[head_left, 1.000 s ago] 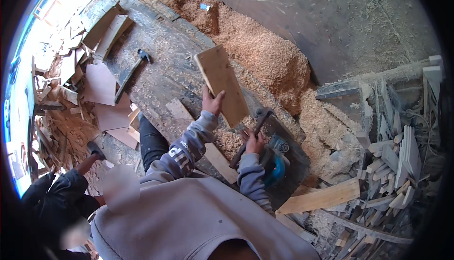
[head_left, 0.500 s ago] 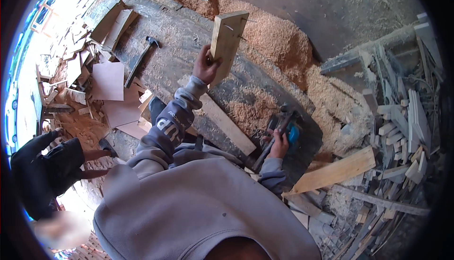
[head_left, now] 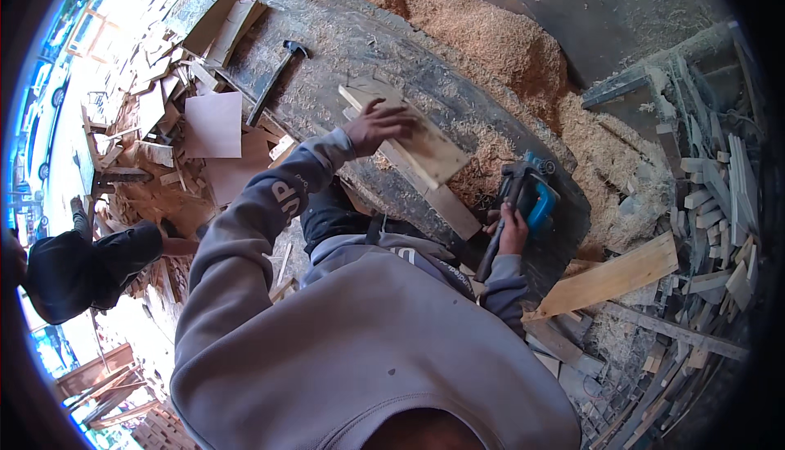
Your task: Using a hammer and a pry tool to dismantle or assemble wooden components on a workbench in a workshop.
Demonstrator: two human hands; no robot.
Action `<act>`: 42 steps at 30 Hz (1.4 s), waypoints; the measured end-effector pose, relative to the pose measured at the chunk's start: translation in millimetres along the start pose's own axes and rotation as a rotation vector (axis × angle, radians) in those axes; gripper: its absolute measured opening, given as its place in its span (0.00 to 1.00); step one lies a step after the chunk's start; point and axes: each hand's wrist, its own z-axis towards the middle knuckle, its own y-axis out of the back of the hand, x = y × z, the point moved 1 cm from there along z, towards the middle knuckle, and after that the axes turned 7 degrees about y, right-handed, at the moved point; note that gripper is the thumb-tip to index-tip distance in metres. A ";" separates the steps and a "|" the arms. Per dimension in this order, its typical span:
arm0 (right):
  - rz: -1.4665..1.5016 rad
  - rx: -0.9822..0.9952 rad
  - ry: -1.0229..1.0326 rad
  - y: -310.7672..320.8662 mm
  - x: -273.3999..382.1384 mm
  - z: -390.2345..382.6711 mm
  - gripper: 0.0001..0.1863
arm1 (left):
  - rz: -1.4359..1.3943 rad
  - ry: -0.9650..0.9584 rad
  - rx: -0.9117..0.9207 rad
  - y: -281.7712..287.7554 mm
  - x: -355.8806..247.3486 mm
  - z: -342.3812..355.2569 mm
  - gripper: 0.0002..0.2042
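A short pale board [head_left: 425, 143] lies at a slant on top of a longer board [head_left: 454, 211] on the sawdust-strewn bench. Over the short board's left part is my left hand [head_left: 381, 127], fingers spread and gripping nothing; whether the palm touches the wood I cannot tell. My right hand [head_left: 513, 231] is wrapped round the dark handle of a hammer [head_left: 494, 252], its head pointing away from me. Just right of that hammer, a blue power tool [head_left: 540, 204] rests on the bench, partly hidden. No nails can be made out in the short board now.
Another hammer [head_left: 278, 82] lies on the bench [head_left: 327, 49] at the far left. Scrap wood and square sheets [head_left: 214, 125] heap up on the left, near a person in dark clothes [head_left: 98, 274]. Sawdust [head_left: 507, 57] is piled behind; offcuts [head_left: 711, 213] and a plank [head_left: 609, 276] are on the right.
The short board, held upright with nails sticking out, has come down flat onto the longer board. My left hand has let go of it and opened. The right hand still grips the hammer.
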 end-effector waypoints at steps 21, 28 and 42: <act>-0.317 0.210 0.039 -51.9 -39.7 6.9 0.10 | -0.129 1.096 -0.173 -88.7 -59.9 -64.8 0.23; -1.044 0.240 0.632 -64.3 -39.2 34.2 0.21 | -0.816 1.555 -0.575 -154.3 -69.1 -61.7 0.31; -1.514 0.626 0.636 -109.6 -36.7 -3.8 0.41 | -0.399 1.223 -0.214 -85.0 -24.9 -58.9 0.27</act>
